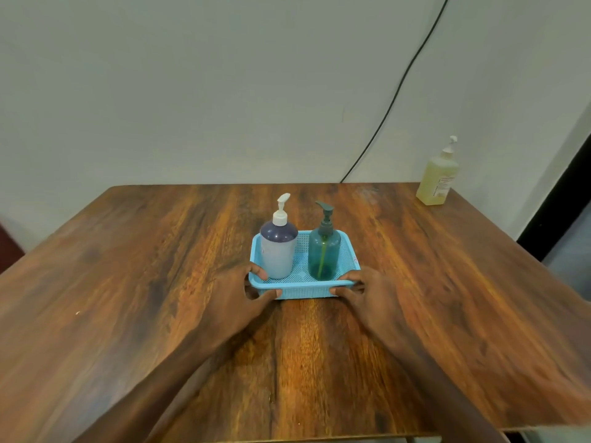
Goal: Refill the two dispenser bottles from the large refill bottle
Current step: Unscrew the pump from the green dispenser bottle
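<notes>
Head view: a rectangular light-blue basket of perforated plastic (303, 293) sits at the middle of a glossy desk with brown, streaked wood grain (128, 282). Both hands grasp its near corners. The left hand (238, 295) pinches the left corner, thumb on the front wall and a finger over the rim. The right hand (367, 292) does the same at the right corner.

Two dispenser bottles stand upright in the basket, side by side. On the left is a round, opaque pale bottle with a dark blue shoulder and white pump (277, 255). On the right is a translucent teal bottle with a dark grey pump (323, 255), its dip tube visible inside.

A large, flat-sided refill bottle of yellowish liquid with a white pump (437, 180) stands at the desk's far right corner, well apart. A thin black cable (399, 91) runs down the pale matte wall.
</notes>
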